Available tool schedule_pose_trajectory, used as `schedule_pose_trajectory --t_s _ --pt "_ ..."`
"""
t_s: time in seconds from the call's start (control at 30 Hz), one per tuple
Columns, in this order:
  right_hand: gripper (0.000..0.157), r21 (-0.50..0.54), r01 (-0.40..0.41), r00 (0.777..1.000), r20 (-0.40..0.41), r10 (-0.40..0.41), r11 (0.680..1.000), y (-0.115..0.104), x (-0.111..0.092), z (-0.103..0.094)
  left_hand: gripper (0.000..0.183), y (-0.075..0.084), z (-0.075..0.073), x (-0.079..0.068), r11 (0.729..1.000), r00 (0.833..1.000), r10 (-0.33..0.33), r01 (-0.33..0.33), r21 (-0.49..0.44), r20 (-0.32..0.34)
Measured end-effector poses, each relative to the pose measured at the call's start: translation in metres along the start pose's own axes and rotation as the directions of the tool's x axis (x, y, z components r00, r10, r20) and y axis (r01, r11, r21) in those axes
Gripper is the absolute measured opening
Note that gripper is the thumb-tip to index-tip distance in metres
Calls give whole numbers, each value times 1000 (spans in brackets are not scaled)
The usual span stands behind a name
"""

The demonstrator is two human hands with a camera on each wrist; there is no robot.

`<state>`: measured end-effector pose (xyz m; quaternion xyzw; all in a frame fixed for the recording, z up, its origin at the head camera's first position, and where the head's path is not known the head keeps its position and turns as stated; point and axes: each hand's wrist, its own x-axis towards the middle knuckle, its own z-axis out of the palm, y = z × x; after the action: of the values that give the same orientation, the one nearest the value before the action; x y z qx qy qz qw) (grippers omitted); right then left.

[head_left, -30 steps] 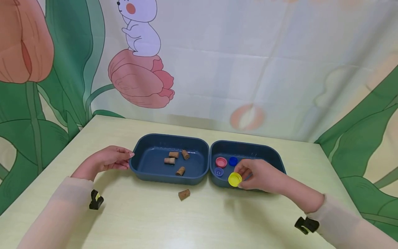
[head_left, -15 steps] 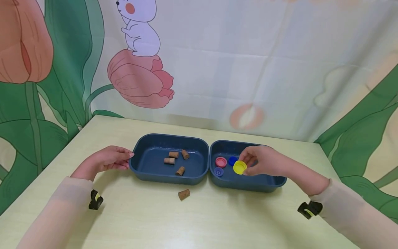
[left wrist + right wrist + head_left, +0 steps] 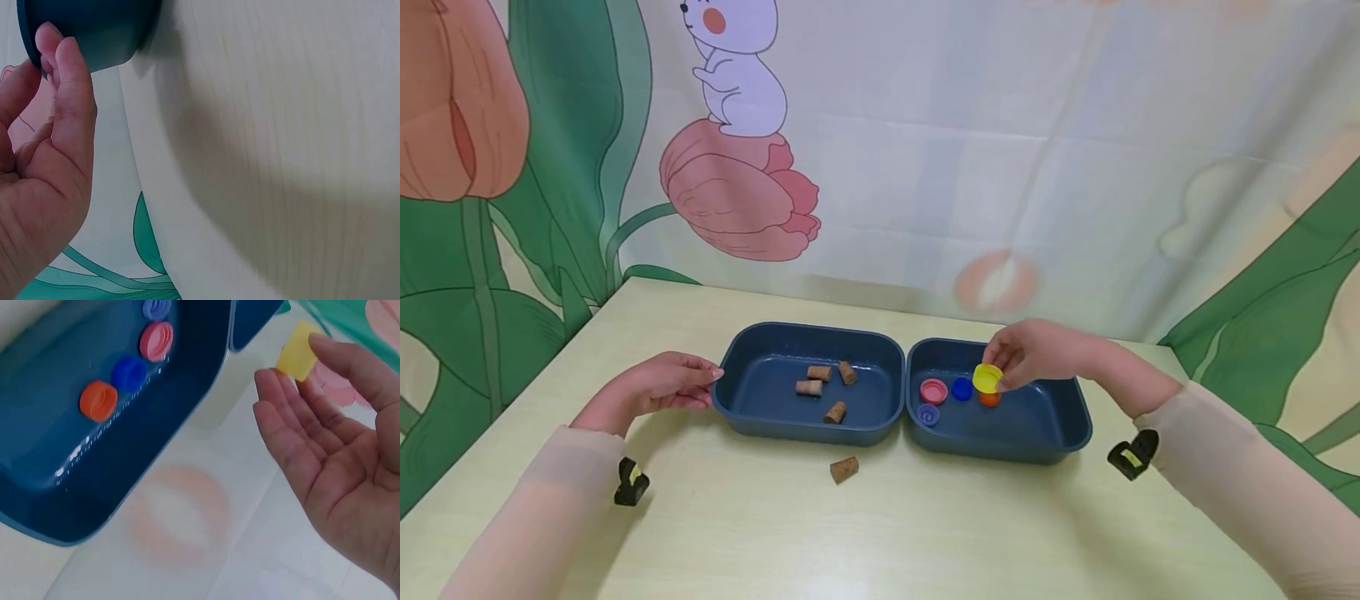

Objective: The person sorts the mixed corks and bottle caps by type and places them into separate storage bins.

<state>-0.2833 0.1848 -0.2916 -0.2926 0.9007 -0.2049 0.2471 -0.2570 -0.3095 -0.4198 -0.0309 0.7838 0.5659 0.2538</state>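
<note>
My right hand [image 3: 1037, 354] pinches a yellow bottle cap [image 3: 987, 378] between thumb and fingers, over the right blue container [image 3: 1000, 448]. Inside that container lie a pink cap [image 3: 933, 391], a dark blue cap [image 3: 962, 388], a purple cap [image 3: 928, 414] and an orange cap [image 3: 989, 399], the last partly covered by the yellow one. At the left end of the left blue container [image 3: 812, 429], my left hand [image 3: 673, 383] holds its rim; the left wrist view shows thumb and fingers [image 3: 74, 69] on either side of the edge.
Several corks [image 3: 808, 387] lie in the left container, and one cork [image 3: 844, 468] lies on the table [image 3: 775, 525] in front of it. The two containers stand side by side, touching. Behind the table hangs a printed curtain [image 3: 887, 167].
My right hand has moved away from me with the yellow cap, from the right container's front edge to over its middle, uncovering the orange cap. The left hand has stayed put.
</note>
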Motion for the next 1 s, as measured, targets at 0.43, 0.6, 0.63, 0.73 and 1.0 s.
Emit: schedule_pose_trajectory --t_s 0.43,0.6,0.63,0.73,1.0 --pt "30 -1 50 997 65 -50 999 20 27 -18 30 -1 0 1 1000 1000 3 -3 -10 -5" --pt "30 19 38 995 96 -39 999 28 37 -18 31 0 -1 1 1000 1000 3 -3 -10 -1" --pt "30 20 41 994 104 -42 999 30 39 -18 31 0 -1 1 1000 1000 4 -4 -8 -1" --pt "30 27 31 992 123 -34 999 36 46 -16 33 1 -1 0 1000 1000 9 -9 1 -2" --pt "28 15 8 984 175 -10 1000 48 65 -4 37 -1 -1 0 1000 1000 11 -11 5 -1"
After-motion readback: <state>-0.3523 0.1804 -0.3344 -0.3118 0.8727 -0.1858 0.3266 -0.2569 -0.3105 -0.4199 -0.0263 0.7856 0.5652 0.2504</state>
